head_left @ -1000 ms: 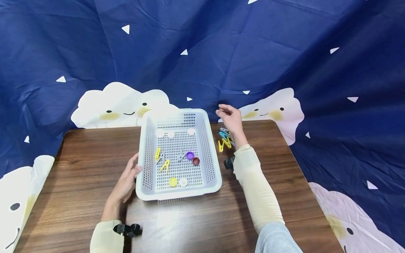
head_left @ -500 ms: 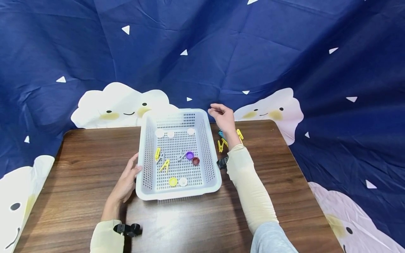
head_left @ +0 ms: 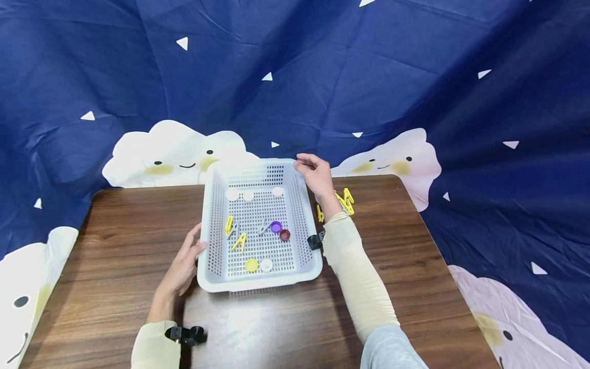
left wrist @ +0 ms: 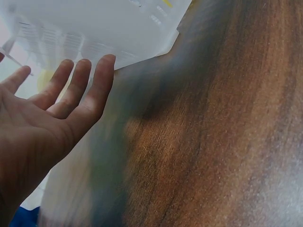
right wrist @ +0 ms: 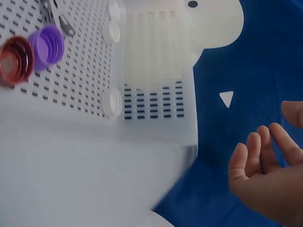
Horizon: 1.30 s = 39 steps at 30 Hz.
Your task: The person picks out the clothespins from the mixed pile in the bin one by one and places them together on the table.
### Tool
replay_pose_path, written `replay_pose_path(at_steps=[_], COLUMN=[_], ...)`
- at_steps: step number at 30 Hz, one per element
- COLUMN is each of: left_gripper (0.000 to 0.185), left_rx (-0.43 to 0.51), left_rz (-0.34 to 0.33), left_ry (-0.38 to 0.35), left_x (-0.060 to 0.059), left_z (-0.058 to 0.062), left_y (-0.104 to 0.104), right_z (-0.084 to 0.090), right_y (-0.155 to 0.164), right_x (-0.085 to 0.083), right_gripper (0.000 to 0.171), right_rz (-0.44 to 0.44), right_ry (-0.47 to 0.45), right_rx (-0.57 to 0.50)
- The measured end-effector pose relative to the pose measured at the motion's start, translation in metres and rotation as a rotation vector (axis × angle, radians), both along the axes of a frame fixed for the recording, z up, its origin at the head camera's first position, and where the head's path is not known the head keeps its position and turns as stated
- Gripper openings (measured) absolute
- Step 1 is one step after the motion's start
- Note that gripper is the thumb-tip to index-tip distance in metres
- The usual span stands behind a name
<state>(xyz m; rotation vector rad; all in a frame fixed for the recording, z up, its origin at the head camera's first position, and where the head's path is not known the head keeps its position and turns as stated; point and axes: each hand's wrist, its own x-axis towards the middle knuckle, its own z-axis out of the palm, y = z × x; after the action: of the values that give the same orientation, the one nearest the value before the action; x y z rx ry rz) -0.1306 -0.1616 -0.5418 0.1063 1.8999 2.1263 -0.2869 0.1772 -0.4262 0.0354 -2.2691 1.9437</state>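
Observation:
A white perforated plastic basket (head_left: 260, 284) sits on the table. Inside lie white caps (head_left: 232, 194), a purple cap (head_left: 276, 227), a dark red cap (head_left: 285, 234), a yellow cap (head_left: 251, 265) and several clothespins (head_left: 240, 242), yellow and grey. My left hand (head_left: 182, 264) touches the basket's left side; in the left wrist view its fingers are spread, slightly bent, against the outer wall. Near the basket's far right corner is my right hand (head_left: 318, 177), holding nothing, fingers loosely bent. In the right wrist view the right hand (right wrist: 265, 175) appears apart from the basket.
Yellow clothespins (head_left: 348, 197) lie on the wooden table (head_left: 387, 241) right of the basket, partly covered by the right forearm. Behind the table's far edge hangs a blue cloth (head_left: 295, 66) with clouds and white triangles.
My right hand has moved left, from above the clothespins to the basket's far right corner. The forearm now covers the blue clothespins and uncovers more yellow ones. The left hand stays put.

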Motion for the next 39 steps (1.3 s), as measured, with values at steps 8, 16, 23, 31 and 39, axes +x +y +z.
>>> replay_pose_path(at_steps=[8, 16, 23, 31, 39], left_gripper=[0.058, 0.059, 0.058, 0.058, 0.057], left_rx=[0.016, -0.002, -0.004, 0.001, 0.003], left_rz=[0.0, 0.002, 0.012, 0.008, 0.004], left_ry=[0.001, -0.001, -0.014, -0.014, -0.017], left_x=[-0.001, -0.001, 0.0, -0.001, 0.0], left_z=[0.001, 0.0, 0.0, 0.001, 0.003], left_y=[-0.001, -0.001, 0.0, 0.0, 0.001], right_z=[-0.011, -0.024, -0.035, -0.043, -0.046], right_y=[-0.012, -0.026, -0.036, -0.044, -0.054], right_x=[0.001, 0.003, 0.008, 0.01, 0.01], right_gripper=[0.032, 0.035, 0.038, 0.04, 0.039], right_rz=[0.047, 0.107, 0.162, 0.206, 0.27], right_ry=[-0.006, -0.04, -0.08, -0.137, -0.151], right_rx=[0.043, 0.091, 0.099, 0.12, 0.177])
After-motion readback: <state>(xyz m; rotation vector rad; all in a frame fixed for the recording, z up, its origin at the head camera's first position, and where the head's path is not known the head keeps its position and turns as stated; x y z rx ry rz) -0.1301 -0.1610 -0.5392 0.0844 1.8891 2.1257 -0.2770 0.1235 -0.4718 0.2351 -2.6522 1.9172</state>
